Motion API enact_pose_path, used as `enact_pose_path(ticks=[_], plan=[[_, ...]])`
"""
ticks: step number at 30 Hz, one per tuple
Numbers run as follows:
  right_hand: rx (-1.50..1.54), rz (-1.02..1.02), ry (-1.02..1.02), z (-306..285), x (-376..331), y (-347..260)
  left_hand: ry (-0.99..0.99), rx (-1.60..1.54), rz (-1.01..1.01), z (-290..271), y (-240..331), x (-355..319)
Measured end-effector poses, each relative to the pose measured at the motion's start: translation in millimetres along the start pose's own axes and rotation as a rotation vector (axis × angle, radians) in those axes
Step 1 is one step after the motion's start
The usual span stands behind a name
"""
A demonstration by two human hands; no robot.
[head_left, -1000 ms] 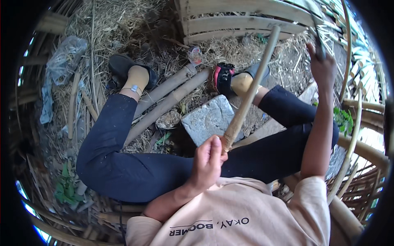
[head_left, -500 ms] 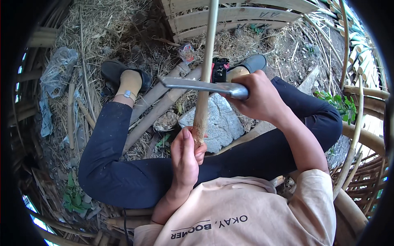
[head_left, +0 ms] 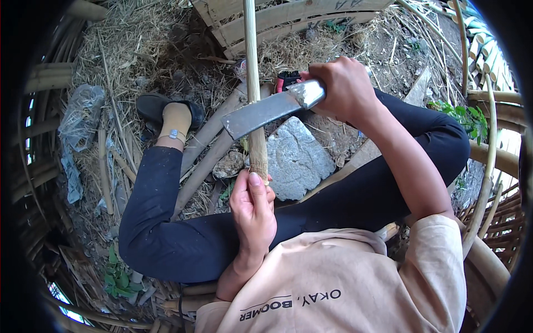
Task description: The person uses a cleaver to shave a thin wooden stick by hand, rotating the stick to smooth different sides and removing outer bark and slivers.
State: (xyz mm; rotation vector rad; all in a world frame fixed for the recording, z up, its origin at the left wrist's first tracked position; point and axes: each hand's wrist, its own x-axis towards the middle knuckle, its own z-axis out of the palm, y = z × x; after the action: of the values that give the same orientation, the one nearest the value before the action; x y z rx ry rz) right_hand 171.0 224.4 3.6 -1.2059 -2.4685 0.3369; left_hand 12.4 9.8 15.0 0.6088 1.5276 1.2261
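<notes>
My left hand (head_left: 253, 202) is closed round the near end of a long, pale wooden pole (head_left: 251, 61), its thumb lying along the top. From there the pole runs away from me and out past the upper edge of the view. My right hand (head_left: 343, 86) grips the handle of a broad, square-ended machete (head_left: 265, 115). The blade crosses over the pole, a short way beyond my left hand, with its flat face turned up. Most of the handle is hidden by my fingers. Whether the edge touches the pole I cannot tell.
Beneath the blade sits a large grey stone (head_left: 297, 158) between my legs. Thick poles (head_left: 205, 141) lie on the ground to its left. A slatted wooden crate (head_left: 294, 19) stands ahead. Cut bamboo (head_left: 488, 55) is piled at far right, and a clear plastic bag (head_left: 82, 116) lies left.
The machete has turned from edge-on to showing its flat face, and my right hand has risen slightly. The pole has shifted left and tilts less. The whole view has shifted a little.
</notes>
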Motion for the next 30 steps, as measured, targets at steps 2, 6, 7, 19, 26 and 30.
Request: enact_pose_path(ticks=[2, 6, 7, 19, 26, 30], plan=[[-0.026, 0.017, -0.029, -6.4, 2.6, -2.2, -0.004, 0.015, 0.021, -0.3, -1.3, 0.9], [-0.108, 0.024, 0.055, -8.2, 7.2, 12.0, -0.028, 0.011, 0.003, 0.1, 0.4, -4.3], [-0.064, 0.327, 0.112, -5.3, 14.5, 41.4, -0.047, 0.009, -0.006, 3.2, 0.6, -7.3], [-0.123, 0.323, 0.077, -35.3, 6.9, 48.0, -0.132, -0.159, -0.049, 5.8, 6.2, -5.3], [-0.303, 0.404, 0.179, -51.7, 7.4, 58.4, -0.113, -0.166, -0.032, -0.9, 12.6, -4.2], [-0.196, 0.330, 0.244, -55.8, 5.0, 47.6, -0.099, -0.179, -0.039, -4.2, 15.3, -1.7]])
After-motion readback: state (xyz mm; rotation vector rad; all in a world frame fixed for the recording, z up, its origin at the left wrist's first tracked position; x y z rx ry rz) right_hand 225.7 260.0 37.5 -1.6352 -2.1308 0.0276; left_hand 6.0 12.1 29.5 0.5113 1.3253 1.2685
